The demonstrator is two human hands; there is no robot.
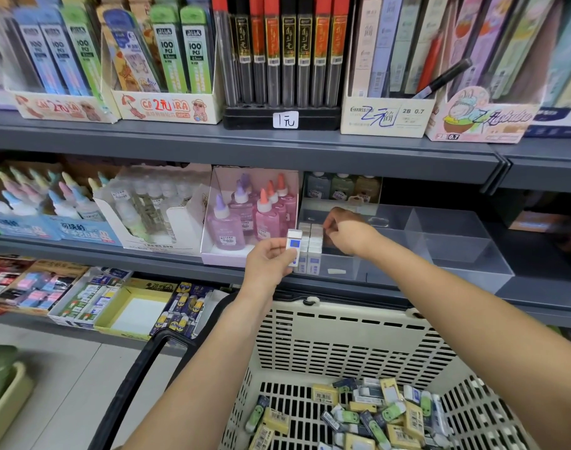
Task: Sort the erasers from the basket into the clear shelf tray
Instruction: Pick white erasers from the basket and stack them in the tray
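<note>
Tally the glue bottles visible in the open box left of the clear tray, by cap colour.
Purple-capped bottles: 3
Orange-capped bottles: 3
Total: 6 visible

A box of pink and purple glue bottles (245,219) stands on the middle shelf at nine o'clock of centre. Beyond it at nine, clear glue bottles (147,203) fill a white carton. At twelve o'clock, a black rack of lead tubes (281,56) carries a handwritten price tag (285,120). At seven o'clock lies a yellow empty box (138,311).
</note>
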